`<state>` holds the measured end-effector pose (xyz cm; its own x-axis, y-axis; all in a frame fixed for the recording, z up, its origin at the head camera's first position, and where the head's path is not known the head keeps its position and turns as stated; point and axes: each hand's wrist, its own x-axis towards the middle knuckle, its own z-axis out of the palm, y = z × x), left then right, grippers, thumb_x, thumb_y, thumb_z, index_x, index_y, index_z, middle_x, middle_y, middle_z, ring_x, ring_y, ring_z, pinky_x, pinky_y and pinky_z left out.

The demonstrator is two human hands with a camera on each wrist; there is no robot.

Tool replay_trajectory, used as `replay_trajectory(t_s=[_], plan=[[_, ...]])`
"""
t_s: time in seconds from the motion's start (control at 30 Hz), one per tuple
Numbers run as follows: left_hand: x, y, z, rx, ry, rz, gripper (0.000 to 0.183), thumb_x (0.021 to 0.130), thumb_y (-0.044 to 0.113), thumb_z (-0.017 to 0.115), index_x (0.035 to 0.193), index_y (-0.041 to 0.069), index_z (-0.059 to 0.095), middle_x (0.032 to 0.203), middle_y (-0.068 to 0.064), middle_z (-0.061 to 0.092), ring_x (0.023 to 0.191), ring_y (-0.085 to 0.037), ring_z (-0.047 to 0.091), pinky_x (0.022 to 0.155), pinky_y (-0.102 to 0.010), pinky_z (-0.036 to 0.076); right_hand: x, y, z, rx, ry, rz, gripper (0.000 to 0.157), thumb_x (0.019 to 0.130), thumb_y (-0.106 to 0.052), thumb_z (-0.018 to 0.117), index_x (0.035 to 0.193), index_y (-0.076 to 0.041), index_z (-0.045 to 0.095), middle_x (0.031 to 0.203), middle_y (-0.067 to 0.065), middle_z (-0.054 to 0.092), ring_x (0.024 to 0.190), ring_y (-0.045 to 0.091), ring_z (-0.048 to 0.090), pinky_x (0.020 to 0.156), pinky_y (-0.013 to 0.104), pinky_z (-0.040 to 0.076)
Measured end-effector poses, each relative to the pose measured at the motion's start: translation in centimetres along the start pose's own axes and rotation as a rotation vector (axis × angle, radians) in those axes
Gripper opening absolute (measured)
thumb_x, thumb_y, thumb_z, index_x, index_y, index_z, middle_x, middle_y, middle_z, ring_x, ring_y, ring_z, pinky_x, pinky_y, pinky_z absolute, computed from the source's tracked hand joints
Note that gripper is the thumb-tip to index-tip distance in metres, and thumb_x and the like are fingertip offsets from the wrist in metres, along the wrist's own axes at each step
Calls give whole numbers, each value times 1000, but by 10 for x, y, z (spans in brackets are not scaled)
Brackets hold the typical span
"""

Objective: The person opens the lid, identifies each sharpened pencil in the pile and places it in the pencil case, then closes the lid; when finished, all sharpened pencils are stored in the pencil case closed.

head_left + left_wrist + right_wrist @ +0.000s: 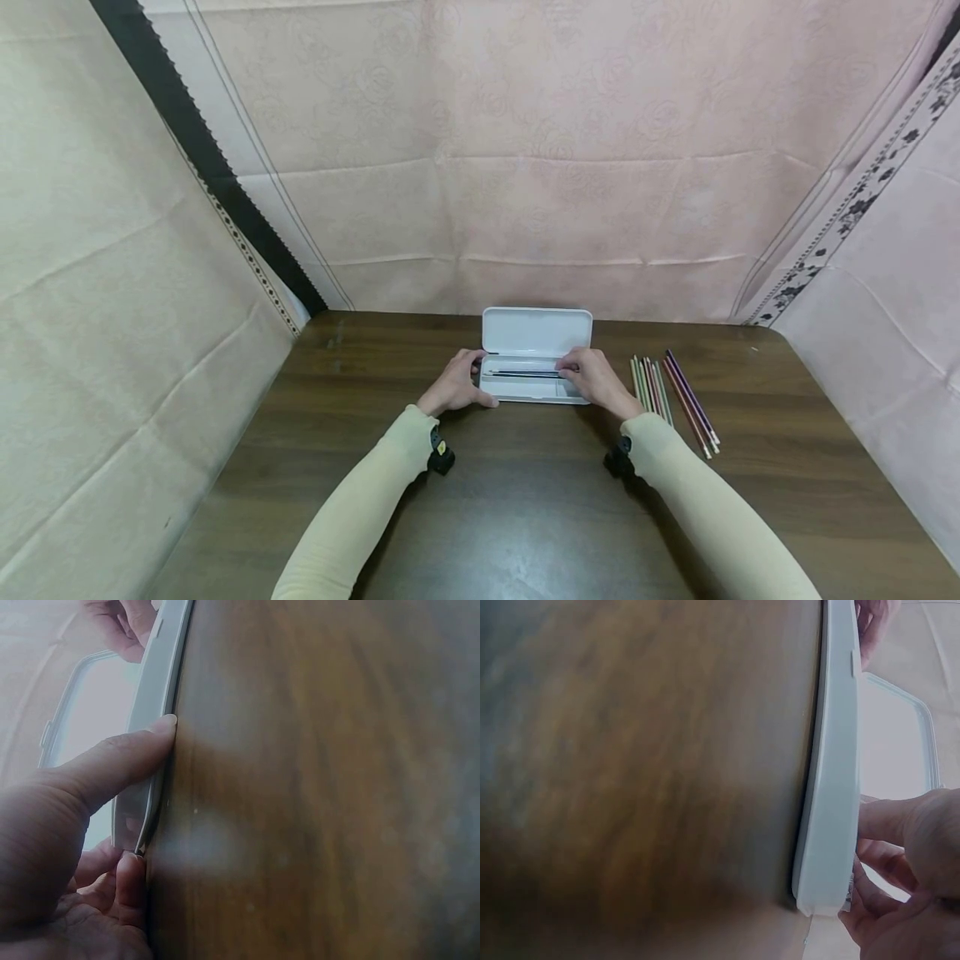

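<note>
Your left hand [459, 382] grips the smooth, round-cornered box [517, 390]; your right hand [592, 377] is by a thin, straight pencil [525, 373], maybe pinching, can't tell.

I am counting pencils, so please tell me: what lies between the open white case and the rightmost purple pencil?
The head view shows the right hand, partly over the white case, then green and reddish pencils before the purple pencil.

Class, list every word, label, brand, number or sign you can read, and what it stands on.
No text can be read.
Dark marks by the end of the case: too blurred.
Yellow mark on the left wrist camera: too small.
</note>
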<state>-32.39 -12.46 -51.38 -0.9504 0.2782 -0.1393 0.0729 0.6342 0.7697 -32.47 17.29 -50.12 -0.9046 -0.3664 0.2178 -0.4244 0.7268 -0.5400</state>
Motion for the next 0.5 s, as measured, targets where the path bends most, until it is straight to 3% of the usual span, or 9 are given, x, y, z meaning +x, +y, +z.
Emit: replay_trajectory(t_s=[0.5], plan=[[0,1,1,15,-8,-4,99,83,20,97,165,10,44,163,-16,46,145,-34,50,124,-53,45,4,-1,2,-19,-32,-9,14,102,1,71,105,2,84,101,16,79,91,25,71,85,46,63]])
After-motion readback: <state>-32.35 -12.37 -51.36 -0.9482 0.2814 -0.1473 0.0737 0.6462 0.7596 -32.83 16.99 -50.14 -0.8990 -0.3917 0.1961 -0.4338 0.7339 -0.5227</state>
